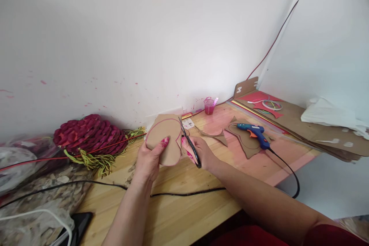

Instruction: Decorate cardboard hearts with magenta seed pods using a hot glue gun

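Observation:
My left hand (152,155) grips a piece of brown cardboard (167,134), its thumb lying flat on the front face. A pinkish-purple curved outline is drawn on the cardboard, and a notch shows on its right side. In my right hand (198,152) is a pair of black-handled scissors (188,140), fingers wrapped round the handles. The blades point up along the right edge of the cardboard, close to the drawn line; how far apart they are I cannot tell. Both hands are held above the wooden table (178,211).
A blue glue gun (255,132) lies on cut cardboard (245,146) to the right, near thin offcuts (216,136). Behind stands a cup of pink paint (209,107). Dark-red layered pieces (89,136) sit left, beside plastic bags (25,161). A black cable (187,193) crosses the table.

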Tool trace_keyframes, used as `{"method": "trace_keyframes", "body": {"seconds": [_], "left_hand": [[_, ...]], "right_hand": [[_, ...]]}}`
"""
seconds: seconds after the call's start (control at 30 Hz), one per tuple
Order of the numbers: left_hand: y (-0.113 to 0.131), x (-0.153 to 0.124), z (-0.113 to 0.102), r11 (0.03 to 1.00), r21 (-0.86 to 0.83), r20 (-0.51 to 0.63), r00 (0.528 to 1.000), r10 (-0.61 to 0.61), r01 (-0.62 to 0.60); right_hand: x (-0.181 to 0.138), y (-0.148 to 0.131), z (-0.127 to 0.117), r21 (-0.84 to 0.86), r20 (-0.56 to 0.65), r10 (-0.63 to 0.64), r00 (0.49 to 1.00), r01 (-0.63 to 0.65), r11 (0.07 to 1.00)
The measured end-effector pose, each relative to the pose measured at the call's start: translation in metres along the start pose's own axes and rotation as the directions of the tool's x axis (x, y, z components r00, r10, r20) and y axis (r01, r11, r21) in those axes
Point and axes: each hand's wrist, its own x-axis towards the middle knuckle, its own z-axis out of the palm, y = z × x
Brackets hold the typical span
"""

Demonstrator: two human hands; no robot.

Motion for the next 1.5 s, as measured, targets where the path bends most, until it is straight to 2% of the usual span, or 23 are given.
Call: {"method": "trace_keyframes", "body": {"seconds": [0.33,0.8,1.33,1.5], "left_hand": [[0.004,0.001,-0.002,0.999,0.028,-0.012,1.000,-0.024,0.025],[0.009,0.006,-0.011,0.995,0.098,-0.007,0.999,-0.031,0.032],[0.015,0.005,-0.016,0.995,0.094,0.023,0.999,-0.027,0.025],[0.015,0.008,-0.015,0.997,0.066,-0.018,0.999,-0.044,0.045]], "right_hand": [[-0.001,-0.001,0.002,0.013,0.007,-0.020,1.000,0.020,1.000],[-0.003,-0.003,0.001,-0.074,0.008,-0.026,1.000,0.026,0.997],[-0.004,0.001,0.003,-0.103,-0.018,0.015,1.000,-0.016,0.995],[-0.004,-0.001,0.003,-0.082,0.002,0.006,1.000,-0.006,0.997]]}}
